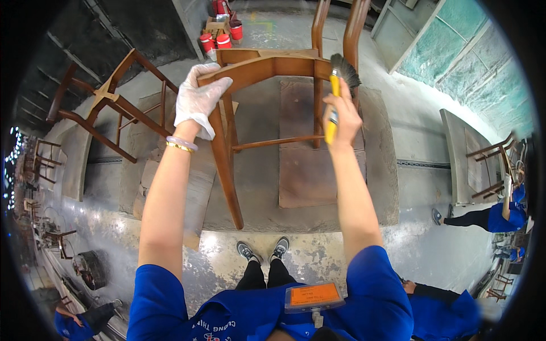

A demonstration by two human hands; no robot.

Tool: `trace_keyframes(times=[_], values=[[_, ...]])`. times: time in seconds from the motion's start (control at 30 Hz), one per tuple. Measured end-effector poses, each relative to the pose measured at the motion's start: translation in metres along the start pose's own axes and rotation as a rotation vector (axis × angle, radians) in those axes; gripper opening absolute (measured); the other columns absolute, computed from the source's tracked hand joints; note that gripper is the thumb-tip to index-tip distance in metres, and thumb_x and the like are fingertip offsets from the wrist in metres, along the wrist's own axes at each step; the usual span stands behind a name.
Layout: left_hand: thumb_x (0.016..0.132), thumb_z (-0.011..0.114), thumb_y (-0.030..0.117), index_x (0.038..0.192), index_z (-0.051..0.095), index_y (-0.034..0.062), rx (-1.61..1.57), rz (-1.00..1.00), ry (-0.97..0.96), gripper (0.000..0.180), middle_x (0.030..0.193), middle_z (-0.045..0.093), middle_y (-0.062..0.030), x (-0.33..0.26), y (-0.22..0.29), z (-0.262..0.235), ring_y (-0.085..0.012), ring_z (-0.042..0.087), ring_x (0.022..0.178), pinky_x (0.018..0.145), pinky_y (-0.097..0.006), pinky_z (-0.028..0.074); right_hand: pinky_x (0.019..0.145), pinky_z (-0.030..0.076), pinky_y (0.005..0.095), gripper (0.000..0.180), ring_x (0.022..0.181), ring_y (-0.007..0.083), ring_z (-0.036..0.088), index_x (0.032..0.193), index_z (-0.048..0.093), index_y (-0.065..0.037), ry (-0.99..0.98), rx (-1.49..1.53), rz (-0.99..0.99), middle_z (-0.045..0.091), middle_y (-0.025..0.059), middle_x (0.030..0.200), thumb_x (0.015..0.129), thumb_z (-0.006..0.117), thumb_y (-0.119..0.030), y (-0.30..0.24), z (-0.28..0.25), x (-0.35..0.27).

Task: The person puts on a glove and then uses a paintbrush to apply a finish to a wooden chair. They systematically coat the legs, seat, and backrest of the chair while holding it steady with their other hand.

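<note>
A brown wooden chair frame (267,65) stands on a low platform in front of me. My left hand (199,96), in a thin white glove, grips the near left corner of its seat rail. My right hand (340,116), bare, holds a yellow-handled paintbrush (335,85) upright, its dark bristles touching the right end of the same rail. Both forearms reach up from the lower edge, with bracelets on the left wrist.
Another chair frame (108,96) lies tilted to the left. Red and white cans (219,37) sit on the floor behind. Flat boards (310,165) cover the platform. A person in blue (500,216) works at the right, another crouches close at the lower right (443,307).
</note>
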State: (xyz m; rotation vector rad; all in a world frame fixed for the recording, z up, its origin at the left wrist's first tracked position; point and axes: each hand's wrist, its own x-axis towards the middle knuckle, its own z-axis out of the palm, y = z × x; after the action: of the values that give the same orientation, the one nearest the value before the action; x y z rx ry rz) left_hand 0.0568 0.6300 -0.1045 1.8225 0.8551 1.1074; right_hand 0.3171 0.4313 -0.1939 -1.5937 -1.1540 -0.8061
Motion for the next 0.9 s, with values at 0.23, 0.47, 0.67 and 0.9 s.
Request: trace_keyframes(times=[0.23,0.47,0.67,0.9], values=[[0.101,0.076,0.017,0.119,0.069,0.005,-0.252,-0.088,-0.059,0.022,0.115,0.07,0.0019,-0.035,0.016,-0.01,-0.0062,0.061,0.106,0.097,-0.023,0.05,0.104,0.054,0.0373,0.017,0.133,0.0345,0.067,0.082,0.071,-0.001,-0.235,0.828,0.263,0.074,0.0297,0.121,0.084,0.071,0.016,-0.119,0.029,-0.002],[0.107,0.066,0.012,0.115,0.069,0.005,-0.304,-0.134,-0.069,0.012,0.114,0.07,0.0005,-0.051,0.026,-0.011,-0.0086,0.06,0.103,0.098,-0.025,0.049,0.107,0.051,0.0382,0.017,0.128,0.0286,0.067,0.084,0.07,-0.001,0.256,0.513,0.426,0.072,0.0225,0.132,0.092,0.069,0.013,-0.075,0.013,0.007],[0.108,0.028,0.071,0.143,0.062,0.0023,-0.589,-0.443,-0.285,0.084,0.138,0.067,-0.0144,-0.037,0.034,-0.028,-0.0275,0.062,0.128,0.117,-0.039,0.043,0.101,0.053,0.0307,0.013,0.124,0.0297,0.072,0.081,0.072,0.0,-0.162,1.061,0.293,0.073,0.0271,0.13,0.082,0.072,0.013,-0.149,0.012,0.004],[0.105,0.036,0.076,0.139,0.063,-0.0015,-0.632,-0.523,-0.458,0.089,0.132,0.069,-0.0138,-0.013,0.052,-0.037,-0.0264,0.064,0.124,0.11,-0.04,0.05,0.101,0.059,0.0348,0.013,0.122,0.0314,0.073,0.083,0.066,-0.007,-0.436,0.728,-0.197,0.074,0.0153,0.134,0.079,0.071,0.004,-0.16,-0.009,-0.017]])
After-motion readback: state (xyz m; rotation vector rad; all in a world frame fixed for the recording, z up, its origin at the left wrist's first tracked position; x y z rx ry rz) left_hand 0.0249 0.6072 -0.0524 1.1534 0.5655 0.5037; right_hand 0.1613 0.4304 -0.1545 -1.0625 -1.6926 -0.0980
